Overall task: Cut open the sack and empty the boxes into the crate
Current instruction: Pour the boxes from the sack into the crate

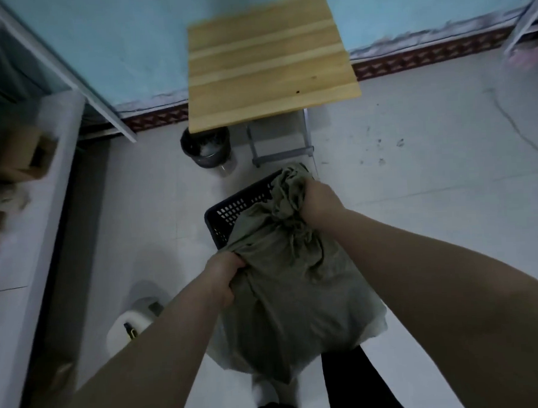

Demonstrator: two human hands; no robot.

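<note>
A full grey-green cloth sack (291, 299) hangs in front of me, its neck tied shut with cord. My right hand (319, 201) grips the bunched top of the sack. My left hand (223, 276) clutches a fold of cloth on the sack's left side. Behind and under the sack stands a black perforated plastic crate (233, 208) on the floor; the sack hides most of it. What is inside the sack cannot be seen.
A small wooden table (266, 63) on metal legs stands against the blue wall. A dark bin (207, 151) sits under its left corner. A white roll (128, 329) lies on the tiled floor at left. Cardboard boxes (25, 154) rest on a white ledge far left.
</note>
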